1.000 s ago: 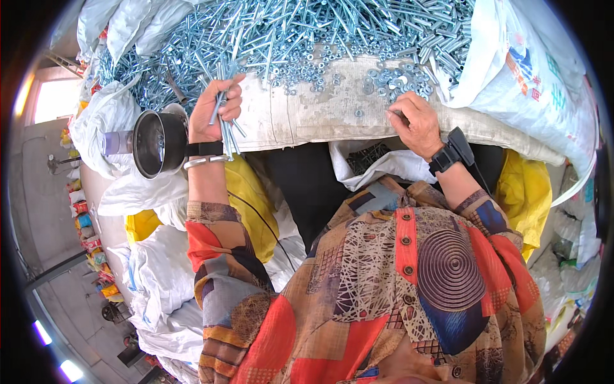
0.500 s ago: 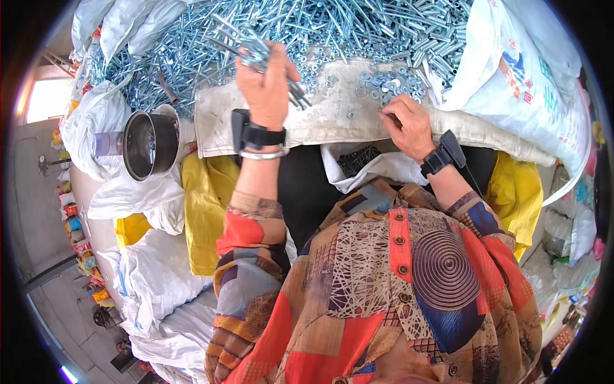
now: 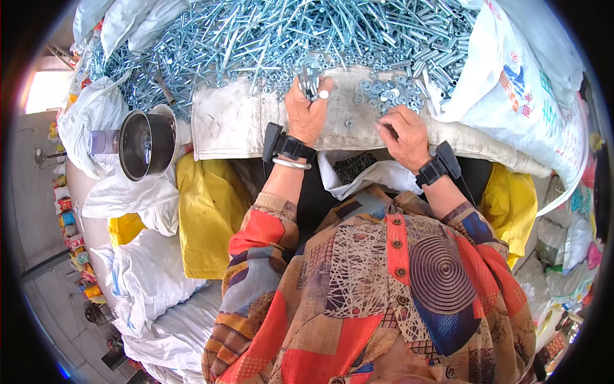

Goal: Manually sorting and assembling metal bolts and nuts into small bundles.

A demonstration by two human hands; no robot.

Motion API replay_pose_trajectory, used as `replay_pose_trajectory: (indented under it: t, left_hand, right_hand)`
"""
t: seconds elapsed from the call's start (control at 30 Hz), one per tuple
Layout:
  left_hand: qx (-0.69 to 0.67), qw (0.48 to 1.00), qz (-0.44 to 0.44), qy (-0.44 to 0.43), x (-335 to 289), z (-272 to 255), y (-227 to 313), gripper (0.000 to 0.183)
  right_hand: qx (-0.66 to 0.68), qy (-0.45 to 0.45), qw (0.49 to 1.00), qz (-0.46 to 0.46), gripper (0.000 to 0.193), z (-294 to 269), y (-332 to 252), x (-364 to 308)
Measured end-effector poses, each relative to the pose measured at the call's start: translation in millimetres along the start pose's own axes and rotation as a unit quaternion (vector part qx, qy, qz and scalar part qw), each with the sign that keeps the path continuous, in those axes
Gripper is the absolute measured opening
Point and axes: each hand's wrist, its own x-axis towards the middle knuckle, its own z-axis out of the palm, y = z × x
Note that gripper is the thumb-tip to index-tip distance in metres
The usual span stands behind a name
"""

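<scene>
My left hand (image 3: 307, 116) is closed round a bundle of long silvery bolts (image 3: 309, 84), seen nearly end-on at the near edge of the metal pile. A pale round piece shows by its thumb. My right hand (image 3: 407, 139) hovers over the cloth-covered work surface (image 3: 240, 128), thumb and fingers curled together. Whatever its fingertips pinch, if anything, is too small to make out. Just beyond that hand lies a patch of flat grey washers (image 3: 389, 91). One loose washer (image 3: 348, 123) rests on the cloth between my hands.
Long bolts (image 3: 281, 38) heap across the far side, with metal sleeves (image 3: 441, 54) at the right and small nuts along the near edge. A dark metal pot (image 3: 148, 146) stands at left. A white woven sack (image 3: 511, 83) flanks the right. Another white bag (image 3: 364, 176) opens below the cloth.
My left hand has moved right and toward the middle, turning the bolt bundle from slanting sideways to nearly end-on. My right hand has shifted only slightly, its fingers still curled.
</scene>
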Motion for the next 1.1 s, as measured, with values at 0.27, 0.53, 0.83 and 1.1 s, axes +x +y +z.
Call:
replay_pose_trajectory:
  t: [0.27,0.53,0.83,1.1]
  left_hand:
    - [-0.094,0.994,-0.029,0.036,-8.1,-5.8,-9.2,0.020]
    - [-0.017,1.000,0.001,-0.009,-6.7,-21.5,-3.3,0.021]
    - [-0.073,0.996,-0.029,-0.032,-8.6,-16.6,-2.2,0.014]
    - [-0.121,0.991,-0.034,-0.047,-10.6,-22.1,4.2,0.010]
  right_hand:
    - [0.002,0.005,1.000,-0.007,0.017,1.9,-0.6,1.0]
    - [-0.003,0.011,1.000,-0.022,0.017,0.5,-3.3,4.1]
    - [-0.012,0.008,1.000,-0.022,0.016,2.0,-3.9,3.2]
    - [-0.025,0.006,0.999,-0.034,0.017,2.4,-4.3,3.2]
